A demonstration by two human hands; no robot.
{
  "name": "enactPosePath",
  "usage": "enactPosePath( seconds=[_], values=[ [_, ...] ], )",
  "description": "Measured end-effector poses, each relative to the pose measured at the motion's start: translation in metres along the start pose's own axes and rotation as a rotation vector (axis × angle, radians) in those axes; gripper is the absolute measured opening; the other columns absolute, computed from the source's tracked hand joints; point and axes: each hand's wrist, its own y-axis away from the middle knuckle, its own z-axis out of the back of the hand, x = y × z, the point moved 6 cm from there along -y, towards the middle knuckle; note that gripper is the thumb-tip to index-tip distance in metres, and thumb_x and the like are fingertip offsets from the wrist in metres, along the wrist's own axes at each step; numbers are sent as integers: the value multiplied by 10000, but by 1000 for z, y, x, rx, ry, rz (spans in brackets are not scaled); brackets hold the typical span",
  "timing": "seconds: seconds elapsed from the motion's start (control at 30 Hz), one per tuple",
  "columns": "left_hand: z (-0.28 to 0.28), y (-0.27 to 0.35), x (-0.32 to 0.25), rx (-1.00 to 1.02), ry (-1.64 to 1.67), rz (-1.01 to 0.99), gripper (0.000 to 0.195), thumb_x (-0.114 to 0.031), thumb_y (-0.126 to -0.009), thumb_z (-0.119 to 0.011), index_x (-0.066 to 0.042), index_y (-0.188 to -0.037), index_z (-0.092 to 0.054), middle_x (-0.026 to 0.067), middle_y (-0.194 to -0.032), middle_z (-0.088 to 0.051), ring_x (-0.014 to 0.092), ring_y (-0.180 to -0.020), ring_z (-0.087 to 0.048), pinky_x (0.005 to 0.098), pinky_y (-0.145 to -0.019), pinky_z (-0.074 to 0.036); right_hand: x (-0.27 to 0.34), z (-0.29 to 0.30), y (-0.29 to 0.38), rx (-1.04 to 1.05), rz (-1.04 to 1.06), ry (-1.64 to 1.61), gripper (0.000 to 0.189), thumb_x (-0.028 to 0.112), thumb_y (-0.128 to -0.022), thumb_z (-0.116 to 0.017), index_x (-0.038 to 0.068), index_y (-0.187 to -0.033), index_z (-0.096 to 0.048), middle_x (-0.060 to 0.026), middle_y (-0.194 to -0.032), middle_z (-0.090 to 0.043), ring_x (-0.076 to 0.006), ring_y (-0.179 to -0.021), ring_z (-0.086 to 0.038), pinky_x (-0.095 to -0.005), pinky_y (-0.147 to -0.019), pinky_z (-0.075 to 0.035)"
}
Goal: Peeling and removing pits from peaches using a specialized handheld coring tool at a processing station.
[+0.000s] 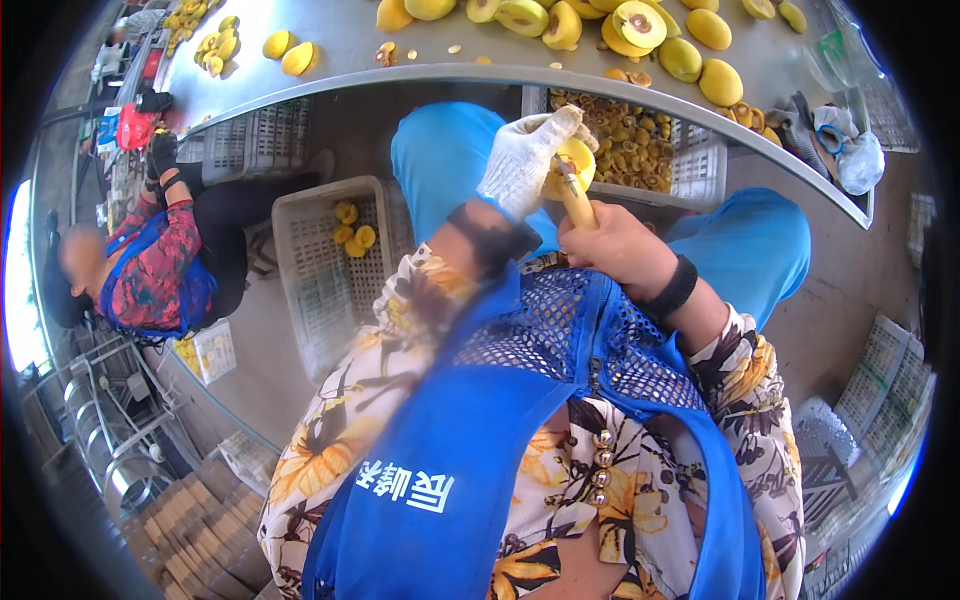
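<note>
My left hand (529, 161), in a white knitted glove, holds a halved yellow fruit (580, 159) over my lap. In my bare right hand (619, 244) is the pale handle of a small pitting tool (577, 206), its metal tip against the brown centre of the fruit's cut face. Behind them, partly under the table edge, a white plastic crate (697, 161) holds many brown-yellow fruit scraps. Halved and whole yellow fruits (681, 60) lie on the metal table (480, 73) above my hands.
A white crate (289, 247) with several hollowed halves stands beside my left leg. Another person (157, 262) sits at the far left, gloved hands at the table. Gloves and a plastic bag (859, 161) lie at the table's right end. Stacked crates (885, 382) stand at right.
</note>
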Motion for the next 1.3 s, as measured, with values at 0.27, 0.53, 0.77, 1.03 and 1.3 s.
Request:
enactPosePath(
  seconds=[0.27,0.53,0.77,1.03,1.3],
  values=[
    [3,-10,22,2,112,31,340,-340,-867,-493,-2,-880,-530,149,-854,-605,191,-667,-586,282,-572,-489,-22,2,-6,20,-207,-406,52,73,-784,-508,66,-814,-466,24,-599,-432,-16,-418,-357,-139,-342,-259],
    [7,-14,16,-72,152,53,324,-348,-861,-497,-26,-880,-523,132,-787,-601,193,-611,-580,268,-496,-473,-1,-2,-13,-171,-2,33,73,105,-736,-532,55,-774,-495,-7,-626,-483,-76,-461,-426,-217,-429,-350],
    [-1,0,0,-160,46,-97,265,-246,-800,-620,17,-781,-596,72,-693,-593,132,-545,-559,245,-496,-470,-2,-12,0,43,-136,-547,108,86,-771,-530,43,-851,-472,11,-611,-444,-32,-442,-385,-167,-385,-311],
    [-4,-6,15,-47,337,55,338,-332,-814,-592,4,-811,-557,134,-690,-588,191,-521,-551,285,-481,-465,-7,-19,-1,84,-248,-790,115,51,-802,-493,39,-899,-433,40,-580,-379,-7,-402,-314,-144,-336,-253],
    [-6,-17,19,19,487,218,372,-385,-829,-544,-17,-773,-532,168,-673,-578,259,-552,-563,343,-481,-478,-15,-9,-16,-117,57,-218,83,74,-755,-516,41,-827,-492,-6,-624,-484,-66,-440,-413,-202,-398,-338]
  ],
)
